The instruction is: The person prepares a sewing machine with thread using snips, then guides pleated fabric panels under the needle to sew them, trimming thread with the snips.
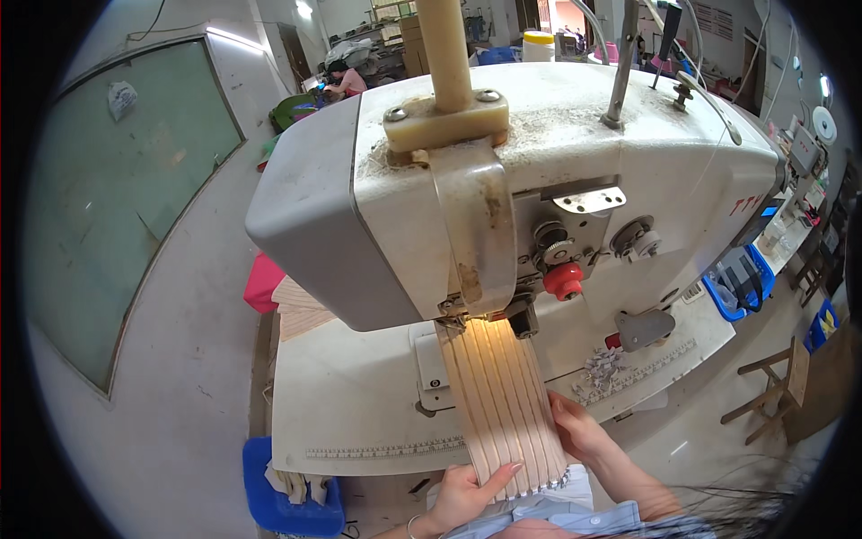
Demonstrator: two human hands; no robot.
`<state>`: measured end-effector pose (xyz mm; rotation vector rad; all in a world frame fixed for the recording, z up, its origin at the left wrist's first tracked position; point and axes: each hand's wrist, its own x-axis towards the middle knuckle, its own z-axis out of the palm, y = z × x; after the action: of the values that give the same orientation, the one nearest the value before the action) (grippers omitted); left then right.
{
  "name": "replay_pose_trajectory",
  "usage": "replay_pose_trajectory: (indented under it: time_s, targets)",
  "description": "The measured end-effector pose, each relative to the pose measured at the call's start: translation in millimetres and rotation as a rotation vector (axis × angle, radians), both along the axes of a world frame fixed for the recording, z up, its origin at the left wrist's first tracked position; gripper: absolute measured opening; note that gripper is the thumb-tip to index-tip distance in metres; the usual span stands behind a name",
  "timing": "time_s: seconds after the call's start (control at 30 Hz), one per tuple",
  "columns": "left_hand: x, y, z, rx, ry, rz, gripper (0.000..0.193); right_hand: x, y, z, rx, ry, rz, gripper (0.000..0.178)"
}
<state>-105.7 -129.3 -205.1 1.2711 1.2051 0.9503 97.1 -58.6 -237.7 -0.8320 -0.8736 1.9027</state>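
Observation:
A beige fabric piece with lengthwise stripes [505, 404] runs from under the head of a white sewing machine [575, 189] toward my body. My left hand [464, 497] pinches its near left corner, thumb on top and the other fingers mostly hidden underneath. On the right edge, my right hand [579, 433] grips the fabric, its fingers partly behind the cloth. A warm lamp lights the far end of the fabric by the needle area, where the needle itself is hidden. The near edge of the cloth looks gathered, with small pale loops.
The white machine table [359, 395] carries printed rulers and a small heap of thread scraps [603, 366]. A blue bin [292, 499] with cloth stands at the lower left. A blue basket [741, 283] and a wooden stool [772, 386] are at right. Another person [346, 79] sits far back.

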Motion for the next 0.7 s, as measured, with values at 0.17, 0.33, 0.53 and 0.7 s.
replay_pose_trajectory:
  time_s: [0.17,0.33,0.53,0.7]
  targets:
    - [-4.9,4.1,0.9,-0.082,0.074,0.008,0.02,11.5,-2.7,26.8,-0.004,-0.068,-0.038,0.067]
    - [-9.2,8.1,2.3,0.071,0.002,0.001,0.02,15.0,6.5,38.8,0.063,-0.083,-0.153,0.068]
    - [-13.1,14.3,5.7,0.019,-0.21,0.01,0.022,15.5,31.1,43.4,0.113,-0.013,-0.162,0.066]
    - [-21.6,31.7,3.6,-0.045,-0.049,-0.001,0.021,12.2,48.1,47.6,0.138,-0.067,-0.171,0.064]
